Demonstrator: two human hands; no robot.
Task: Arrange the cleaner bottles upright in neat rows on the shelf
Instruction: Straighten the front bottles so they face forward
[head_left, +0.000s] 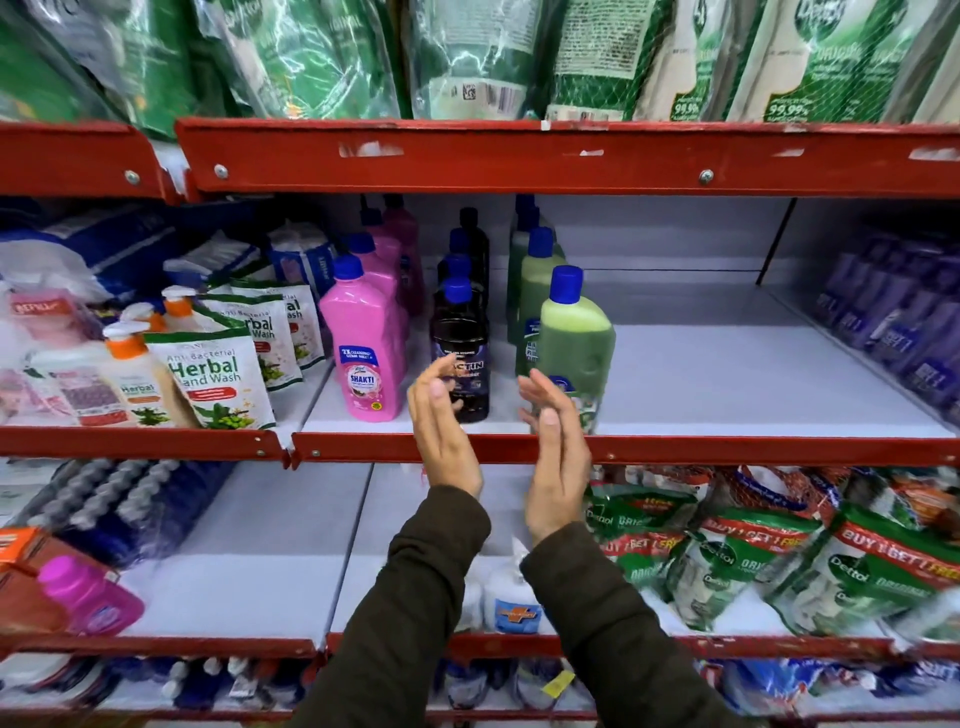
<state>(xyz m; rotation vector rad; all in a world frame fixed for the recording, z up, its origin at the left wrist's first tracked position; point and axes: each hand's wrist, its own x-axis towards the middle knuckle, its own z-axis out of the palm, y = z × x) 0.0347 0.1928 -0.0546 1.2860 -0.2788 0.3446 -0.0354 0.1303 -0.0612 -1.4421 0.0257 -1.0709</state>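
Three rows of blue-capped cleaner bottles stand upright on the middle shelf (727, 400). The front pink bottle (363, 343) leads the left row, the front black bottle (460, 348) the middle row, and the front green bottle (574, 343) the right row. My left hand (441, 431) hovers open just in front of the black bottle, fingers spread, holding nothing. Beside the green bottle's lower left, my right hand (553, 447) is also open; whether it touches the bottle I cannot tell. Both hands face each other, palms inward, over the red shelf edge (727, 449).
Herbal hand wash pouches (218, 379) and pump bottles (130, 364) crowd the shelf's left part. Purple bottles (893, 322) line the right bay. Green refill packs (779, 545) fill the lower shelf at right. A pink bottle (88, 597) lies at lower left.
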